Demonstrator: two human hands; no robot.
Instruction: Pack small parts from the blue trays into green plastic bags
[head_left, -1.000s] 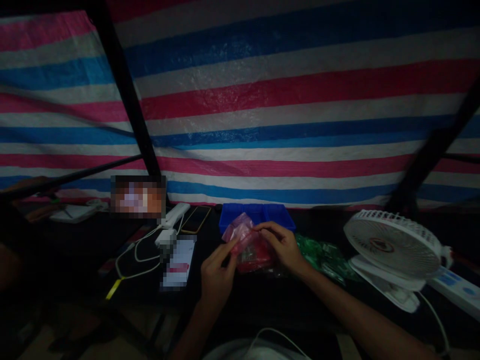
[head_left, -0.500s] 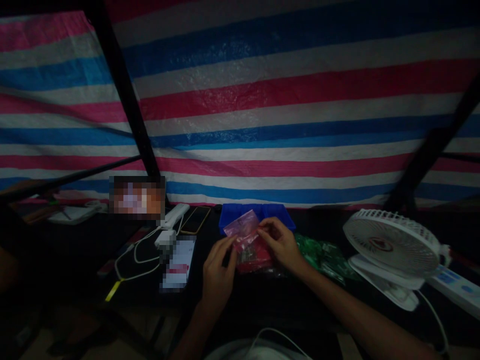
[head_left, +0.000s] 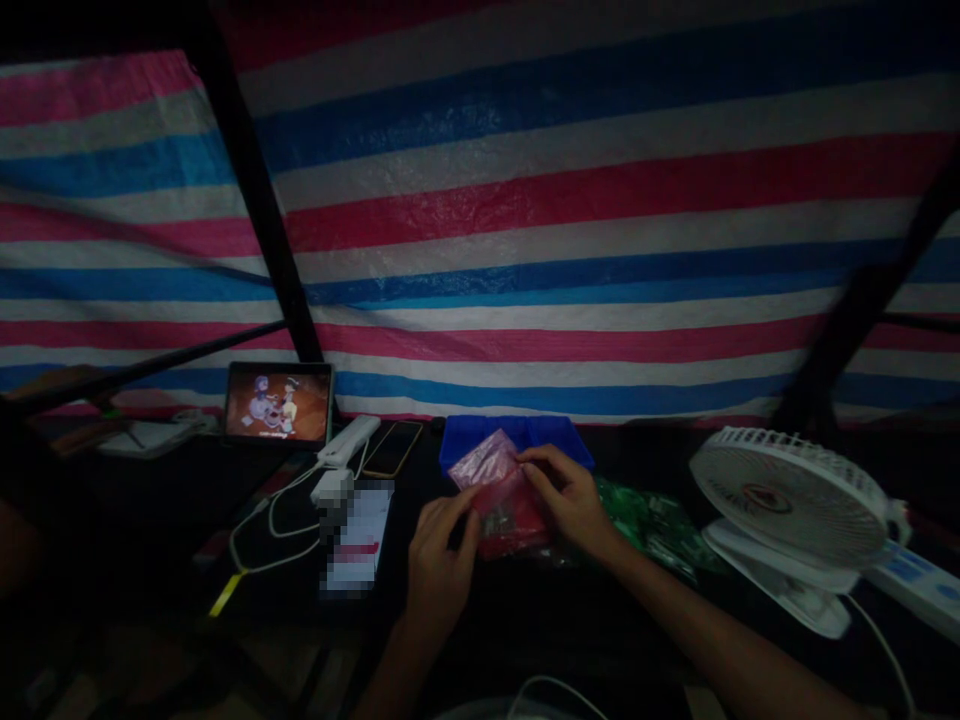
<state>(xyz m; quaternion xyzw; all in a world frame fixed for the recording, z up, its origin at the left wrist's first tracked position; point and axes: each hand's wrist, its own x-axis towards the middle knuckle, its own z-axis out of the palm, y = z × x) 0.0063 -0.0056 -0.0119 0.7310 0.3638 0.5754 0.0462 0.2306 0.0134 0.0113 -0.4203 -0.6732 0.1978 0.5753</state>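
- one striped tarp [head_left: 525, 220], spanning 9 to 3 o'clock
- one white desk fan [head_left: 787, 495] at 2 o'clock
- one tablet [head_left: 277, 403] at 10 o'clock
- one blue tray [head_left: 517, 440] at 12 o'clock, touching the bag
- one pink plastic bag [head_left: 499, 495], long axis tilted, upper end toward 11 o'clock, held above the table
- right hand [head_left: 566, 495] half closed, pinching the bag
- left hand [head_left: 439, 565] half closed, fingertips at the bag's edge, grip unclear

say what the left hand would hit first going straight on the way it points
The left hand would most likely meet the translucent pink plastic bag first: its fingers sit right at the bag's edge, possibly touching, though depth is hard to judge in this dim view.
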